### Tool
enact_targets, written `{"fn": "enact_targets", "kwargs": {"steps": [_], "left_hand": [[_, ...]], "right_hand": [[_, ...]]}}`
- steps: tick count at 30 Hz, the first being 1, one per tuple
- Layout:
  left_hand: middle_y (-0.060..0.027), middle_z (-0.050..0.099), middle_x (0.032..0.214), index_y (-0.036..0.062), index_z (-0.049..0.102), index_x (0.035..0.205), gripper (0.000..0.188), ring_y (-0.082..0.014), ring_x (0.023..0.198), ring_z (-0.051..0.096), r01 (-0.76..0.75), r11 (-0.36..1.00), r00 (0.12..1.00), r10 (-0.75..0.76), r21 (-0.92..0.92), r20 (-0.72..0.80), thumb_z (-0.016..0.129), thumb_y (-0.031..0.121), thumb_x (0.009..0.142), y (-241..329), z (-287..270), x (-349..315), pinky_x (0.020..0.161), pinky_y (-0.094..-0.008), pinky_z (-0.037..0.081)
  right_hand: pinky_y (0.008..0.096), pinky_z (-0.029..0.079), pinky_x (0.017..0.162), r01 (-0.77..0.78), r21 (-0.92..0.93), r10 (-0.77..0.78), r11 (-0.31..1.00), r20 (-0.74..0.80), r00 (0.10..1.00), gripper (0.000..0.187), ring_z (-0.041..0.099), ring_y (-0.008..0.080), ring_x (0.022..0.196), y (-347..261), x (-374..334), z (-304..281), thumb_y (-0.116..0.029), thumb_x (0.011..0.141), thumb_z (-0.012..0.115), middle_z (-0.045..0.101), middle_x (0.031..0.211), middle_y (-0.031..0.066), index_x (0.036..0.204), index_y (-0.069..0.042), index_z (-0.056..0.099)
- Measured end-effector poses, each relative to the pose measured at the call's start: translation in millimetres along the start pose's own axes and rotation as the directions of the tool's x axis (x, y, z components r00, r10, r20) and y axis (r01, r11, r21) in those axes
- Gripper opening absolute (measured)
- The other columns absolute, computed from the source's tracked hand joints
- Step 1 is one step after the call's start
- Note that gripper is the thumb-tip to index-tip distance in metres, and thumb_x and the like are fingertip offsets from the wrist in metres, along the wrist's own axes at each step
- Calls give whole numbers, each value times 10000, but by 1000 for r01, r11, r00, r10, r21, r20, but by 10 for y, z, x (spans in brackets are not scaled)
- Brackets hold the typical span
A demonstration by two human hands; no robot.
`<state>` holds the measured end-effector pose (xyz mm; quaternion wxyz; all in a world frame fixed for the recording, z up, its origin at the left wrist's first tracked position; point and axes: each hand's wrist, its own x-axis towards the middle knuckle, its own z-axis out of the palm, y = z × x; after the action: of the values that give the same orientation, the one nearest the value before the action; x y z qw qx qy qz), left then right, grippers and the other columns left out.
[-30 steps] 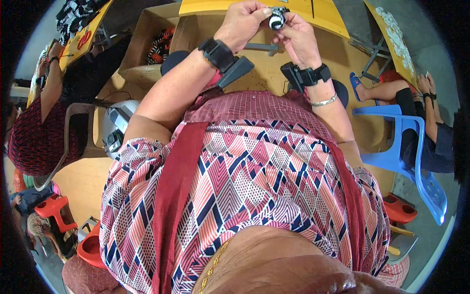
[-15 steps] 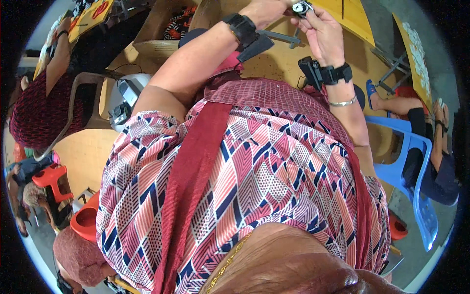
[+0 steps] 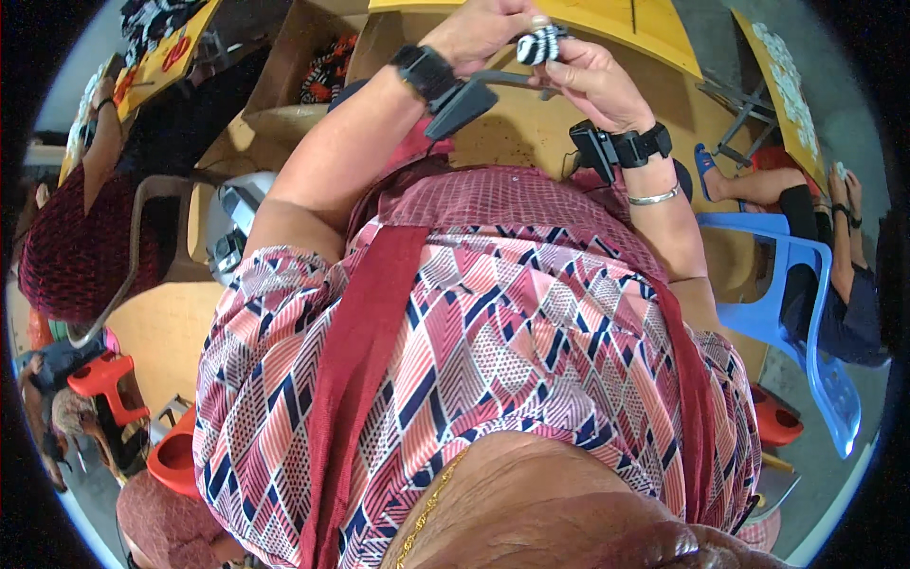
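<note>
A small black-and-white striped cloth piece (image 3: 538,45), bunched into a rounded shape, is held up between my hands near the edge of the yellow table. My left hand (image 3: 479,34) comes at it from the left, thumb and fingertips pinched at its upper edge. From the right, my right hand (image 3: 603,87) grips its other side, with the thumb across the front. Some of the right fingers are hidden behind the piece. Both wrists wear black straps with box-like devices.
Ahead lies the yellow table (image 3: 616,28). A cardboard box (image 3: 275,71) with orange and black striped pieces stands at the far left. People sit on both sides. A blue plastic chair (image 3: 806,284) is at my right; red stools (image 3: 102,379) are at the lower left.
Both hands and the striped piece have shifted left and slightly nearer in the picture. The piece has turned, showing more stripes, and the left fingertips are now visible pinching its upper edge.
</note>
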<state>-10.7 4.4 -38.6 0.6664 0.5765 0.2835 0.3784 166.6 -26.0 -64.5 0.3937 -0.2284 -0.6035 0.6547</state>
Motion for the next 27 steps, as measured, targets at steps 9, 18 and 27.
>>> {"fn": "enact_targets", "kwargs": {"steps": [9,18,27], "left_hand": [[17,534,681,24,590,815,157,-62,597,477,-167,954,980,188,248,-64,512,151,863,-494,13,105,531,-214,397],[-18,543,650,19,562,820,168,-79,537,488,-22,992,961,-14,-125,-275,456,133,884,-250,182,177,470,-201,403],[-7,579,724,40,587,809,131,-78,612,516,-97,987,993,87,-131,-77,529,147,858,-502,55,73,557,-214,425]], "right_hand": [[257,479,678,36,124,4,992,-304,953,123,555,116,735,52,-62,-261,-71,831,544,585,857,39,932,-5,570],[209,426,526,164,47,-138,985,-352,926,63,504,94,568,90,79,-84,-52,810,560,558,696,31,834,2,582],[199,344,497,-71,466,76,882,8,997,125,384,78,533,74,-85,-151,-131,861,513,504,713,2,944,-39,531]]}}
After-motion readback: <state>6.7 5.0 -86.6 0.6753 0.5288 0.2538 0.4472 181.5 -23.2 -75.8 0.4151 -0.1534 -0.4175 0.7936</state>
